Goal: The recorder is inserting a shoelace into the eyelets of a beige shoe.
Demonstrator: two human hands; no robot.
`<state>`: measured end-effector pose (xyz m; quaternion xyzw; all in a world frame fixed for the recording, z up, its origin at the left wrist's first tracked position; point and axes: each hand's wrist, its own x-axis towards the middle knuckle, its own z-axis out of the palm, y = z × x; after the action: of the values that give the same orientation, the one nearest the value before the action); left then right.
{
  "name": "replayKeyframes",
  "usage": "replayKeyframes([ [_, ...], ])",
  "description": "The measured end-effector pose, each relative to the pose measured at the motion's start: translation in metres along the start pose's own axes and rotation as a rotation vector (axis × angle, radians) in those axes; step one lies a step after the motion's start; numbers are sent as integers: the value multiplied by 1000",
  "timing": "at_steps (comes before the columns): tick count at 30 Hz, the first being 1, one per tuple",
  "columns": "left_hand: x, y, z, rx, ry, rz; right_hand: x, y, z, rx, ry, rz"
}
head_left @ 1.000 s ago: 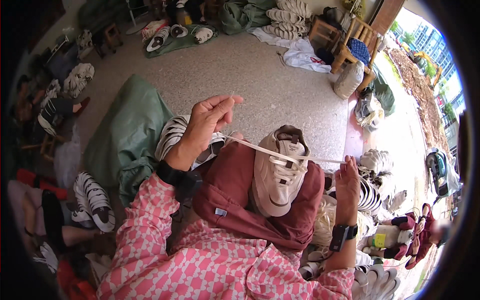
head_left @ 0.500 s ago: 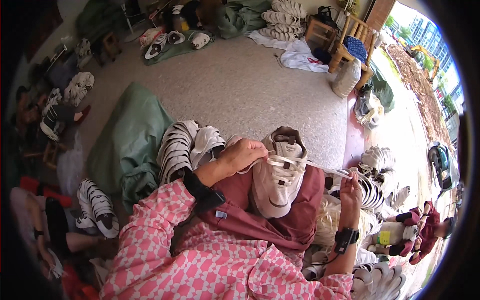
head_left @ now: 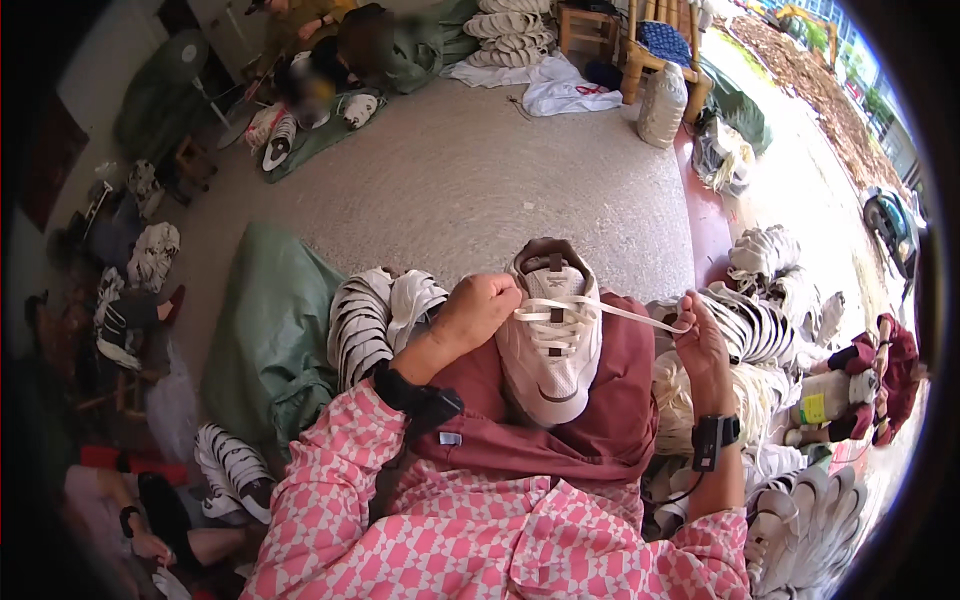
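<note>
A cream sneaker (head_left: 553,385) with a brown collar rests upright on my lap, its toe pointing toward me. Flat white shoelace (head_left: 640,316) crosses its tongue in several rows. My left hand (head_left: 480,315) is closed at the left side of the eyelets, and a lace strand runs to its fingertips. To the right of the shoe, my right hand (head_left: 704,345) pinches the other lace end between thumb and fingers. That strand stretches from the upper eyelets, with a slight sag.
Stacked shoe uppers (head_left: 365,325) and a green sack (head_left: 270,320) lie on my left. On my right are more uppers (head_left: 745,320) and a bundle of cream laces (head_left: 740,400). Other people sit at the left and far side. A bamboo chair (head_left: 660,45) stands at the far right.
The view has shifted slightly. My right hand has moved a little upward relative to the shoe, and the lace it holds now sags slightly. Both hands keep hold of the lace.
</note>
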<state>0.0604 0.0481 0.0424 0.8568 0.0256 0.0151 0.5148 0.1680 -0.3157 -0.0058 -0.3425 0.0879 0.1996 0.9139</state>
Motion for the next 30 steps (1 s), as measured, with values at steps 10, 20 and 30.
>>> replayKeyframes([
  [10,24,50,3,337,149,499,-19,32,99,-832,-251,-74],
  [20,50,47,29,181,-209,346,-1,46,100,-1088,-322,-78],
  [30,48,42,29,-35,-263,270,3,38,118,-1268,-394,-26],
])
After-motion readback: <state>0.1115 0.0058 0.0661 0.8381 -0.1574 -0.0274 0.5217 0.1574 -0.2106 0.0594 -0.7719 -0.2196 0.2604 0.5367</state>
